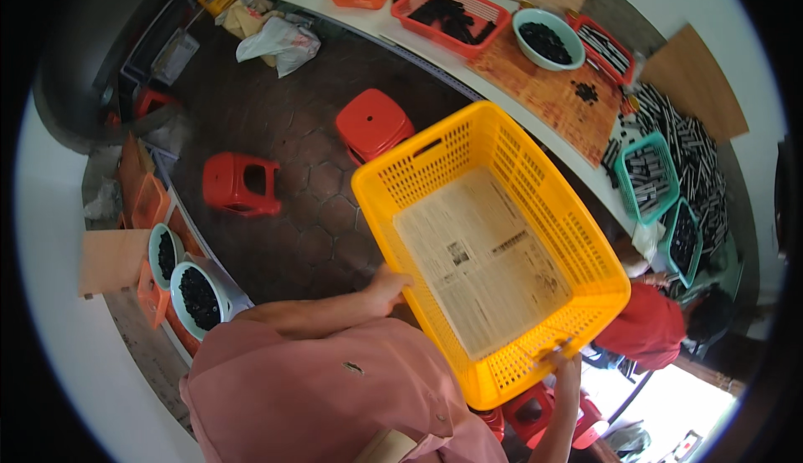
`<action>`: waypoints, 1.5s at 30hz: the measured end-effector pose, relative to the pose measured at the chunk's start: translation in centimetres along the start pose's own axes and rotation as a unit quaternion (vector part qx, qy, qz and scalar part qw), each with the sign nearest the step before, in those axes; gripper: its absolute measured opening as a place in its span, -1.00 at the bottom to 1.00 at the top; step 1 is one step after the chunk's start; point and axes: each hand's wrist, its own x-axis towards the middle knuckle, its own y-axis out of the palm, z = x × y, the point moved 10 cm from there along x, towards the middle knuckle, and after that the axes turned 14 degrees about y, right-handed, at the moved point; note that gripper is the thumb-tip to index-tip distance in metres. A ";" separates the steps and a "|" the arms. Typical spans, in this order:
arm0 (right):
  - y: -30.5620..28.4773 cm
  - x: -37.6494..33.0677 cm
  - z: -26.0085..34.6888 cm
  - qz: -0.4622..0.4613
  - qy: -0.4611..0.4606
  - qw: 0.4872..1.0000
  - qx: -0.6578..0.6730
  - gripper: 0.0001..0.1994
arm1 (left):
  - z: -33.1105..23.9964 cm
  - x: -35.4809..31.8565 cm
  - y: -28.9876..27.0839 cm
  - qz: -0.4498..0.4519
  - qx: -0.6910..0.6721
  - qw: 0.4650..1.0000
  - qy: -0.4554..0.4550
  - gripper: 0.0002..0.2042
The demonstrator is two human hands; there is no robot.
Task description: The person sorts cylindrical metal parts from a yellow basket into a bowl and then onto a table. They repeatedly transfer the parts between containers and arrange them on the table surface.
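A big yellow plastic crate [565, 227] with slotted walls is tilted in front of me. Sheets of newspaper [477, 304] line its bottom, and nothing else shows inside. My left hand [389, 288] grips the crate's left side, its thumb at the rim and its other fingers mostly hidden beneath. With my right hand [565, 366] I hold the near right end, fingers hooked at the handle opening.
Along the far right, a worktable [385, 20] bears a red basket [500, 20], a pale bowl [577, 57] of black pieces, green baskets [672, 162] and piled dark rods [707, 170]. Red stools [372, 120] stand on the floor. A person in red [640, 329] works at right. Bowls [224, 300] sit left.
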 end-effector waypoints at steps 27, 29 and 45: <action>52.1 33.0 24.6 0.218 -0.100 0.965 -0.109 -0.72 | -25.5 32.6 -30.2 -0.174 -0.126 0.945 0.246 -0.45; 53.0 35.0 24.3 0.201 -0.076 0.971 -0.104 -0.73 | -25.2 35.4 -30.9 -0.188 -0.126 0.946 0.231 -0.44; 55.1 39.0 22.6 0.128 -0.007 0.992 0.002 -0.76 | -23.6 43.7 -34.1 -0.216 -0.036 0.967 0.132 -0.47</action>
